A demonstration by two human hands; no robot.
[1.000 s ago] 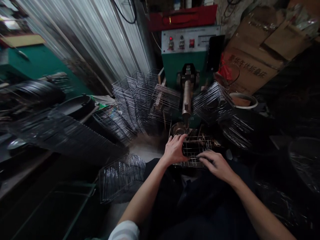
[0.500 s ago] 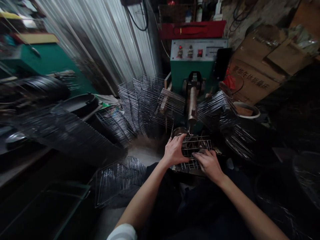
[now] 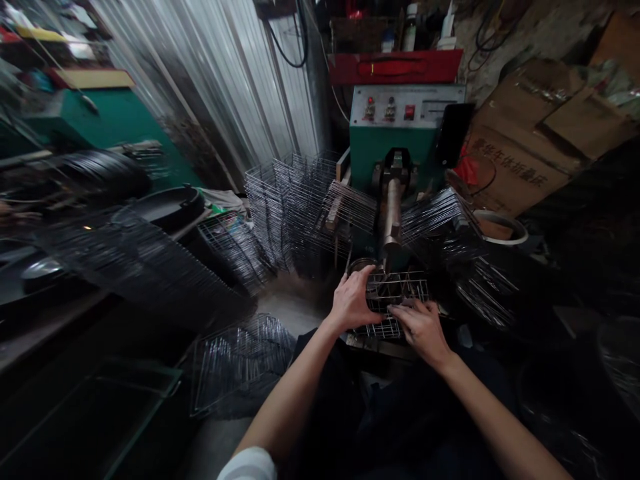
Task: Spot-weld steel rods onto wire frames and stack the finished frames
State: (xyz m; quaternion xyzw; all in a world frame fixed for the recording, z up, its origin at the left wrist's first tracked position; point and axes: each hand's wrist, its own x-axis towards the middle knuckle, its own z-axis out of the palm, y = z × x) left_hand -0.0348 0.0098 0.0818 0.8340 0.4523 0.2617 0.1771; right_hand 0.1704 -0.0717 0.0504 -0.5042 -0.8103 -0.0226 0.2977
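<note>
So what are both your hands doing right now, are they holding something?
Left hand: open, thumb and fingers spread at the wire grid's left side.
Right hand: fingertips at the grid; whether they grip it, I can't tell.

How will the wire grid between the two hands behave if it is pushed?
The wire grid is probably stiff, since its crossed wires look like metal. It seems light for its size, being mostly open gaps. It may slide, as the bare wires look smooth.
</note>
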